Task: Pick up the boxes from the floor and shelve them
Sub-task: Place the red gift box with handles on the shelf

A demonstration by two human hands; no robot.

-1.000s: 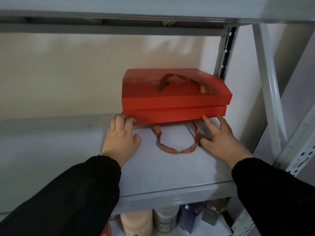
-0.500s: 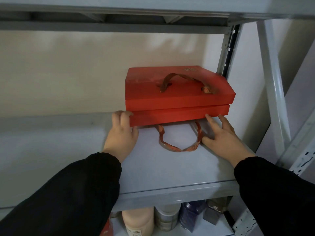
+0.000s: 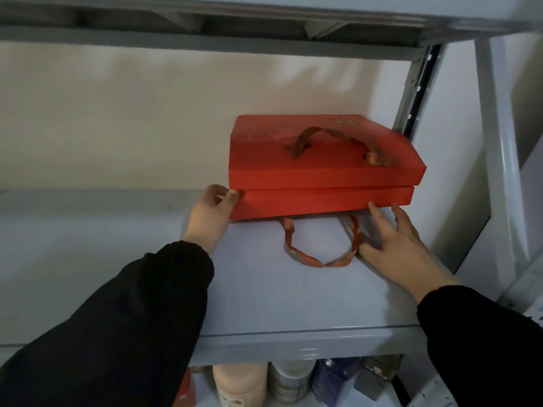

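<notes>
L hand (image 3: 207, 221) has slid from front of lower red box (image 3: 323, 202) to its left corner, fingers curled round it; R hand (image 3: 396, 245) flat, fingers spread, tips on box's front edge beside ribbon handle (image 3: 320, 259); upper red box (image 3: 317, 151) stacked on it, both on grey shelf (image 3: 279, 304).

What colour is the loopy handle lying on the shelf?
The handle is orange-red with pale stripes; head view shows it.

Standing side by side at btm of view: beige bottle (image 3: 239, 386), grey-lidded jar (image 3: 289, 383), dk blue container (image 3: 335, 380), dk box (image 3: 379, 377). Rising at rt: perforated metal upright (image 3: 417, 86). Spreading behind: pale wall (image 3: 147, 118) w/ faint shadows.
</notes>
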